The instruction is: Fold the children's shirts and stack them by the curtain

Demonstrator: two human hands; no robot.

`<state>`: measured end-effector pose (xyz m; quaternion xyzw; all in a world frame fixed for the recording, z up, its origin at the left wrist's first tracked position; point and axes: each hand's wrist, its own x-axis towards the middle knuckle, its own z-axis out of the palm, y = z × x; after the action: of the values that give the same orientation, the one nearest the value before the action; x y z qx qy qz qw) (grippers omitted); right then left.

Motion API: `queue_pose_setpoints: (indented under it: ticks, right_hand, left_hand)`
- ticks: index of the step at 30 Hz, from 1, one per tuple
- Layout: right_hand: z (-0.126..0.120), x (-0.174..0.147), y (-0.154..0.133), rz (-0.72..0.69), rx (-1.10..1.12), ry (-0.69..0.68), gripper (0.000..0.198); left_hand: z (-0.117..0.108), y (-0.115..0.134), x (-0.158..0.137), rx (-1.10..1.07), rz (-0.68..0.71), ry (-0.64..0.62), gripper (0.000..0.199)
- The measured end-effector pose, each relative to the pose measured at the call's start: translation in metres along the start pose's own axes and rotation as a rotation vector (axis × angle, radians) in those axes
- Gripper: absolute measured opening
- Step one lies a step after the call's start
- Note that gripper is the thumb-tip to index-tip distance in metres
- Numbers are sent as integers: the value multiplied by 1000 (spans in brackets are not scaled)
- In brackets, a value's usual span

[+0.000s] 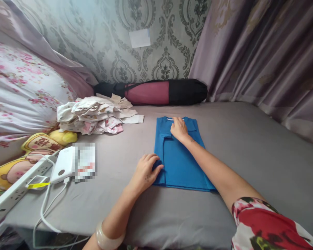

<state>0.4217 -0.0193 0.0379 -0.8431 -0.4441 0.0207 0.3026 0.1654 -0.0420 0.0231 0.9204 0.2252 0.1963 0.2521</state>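
A blue shirt (186,163) lies flat on the grey sheet, its sides folded inward and its collar pointing away from me. One folded sleeve lies across the upper part; another fold runs down the left side. My left hand (147,170) touches the lower left edge of the shirt, with the thumb apart from the fingers. Just below the collar rests my right hand (179,130), fingers on the fabric and the forearm crossing the shirt's right side. The undersides of the right fingertips are hidden.
A heap of pale clothes (99,113) sits at the back left. Behind lies a long black and maroon bag (148,92) along the wall. At left are a plush toy (36,149), a white power strip (18,187), a white charger (64,165) with cables, and a blurred packet (85,163).
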Motion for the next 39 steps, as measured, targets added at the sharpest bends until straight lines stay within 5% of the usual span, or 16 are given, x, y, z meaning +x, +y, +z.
queue_pose_setpoints:
  ticks: [5, 10, 19, 23, 28, 39]
  right_hand:
    - [26, -27, -32, -338, -241, -300, 53]
    - [50, -25, -47, -249, -301, -421, 67]
    - [48, -7, -53, -232, -284, -368, 60]
    - [56, 11, -53, -226, -263, -326, 63]
    - [73, 26, -46, -193, -245, -342, 70]
    - [80, 25, -36, -209, -164, -300, 67]
  left_hand:
    - [0, 1, 1, 208, 87, -234, 72]
    - [3, -10, -2, 333, 100, -302, 77]
    - [-6, -1, 12, 368, 97, -296, 69]
    - [6, -5, 28, 373, 136, -193, 65]
    - [25, -20, 28, 394, 210, -233, 72]
    - [30, -23, 27, 421, 238, -222, 73]
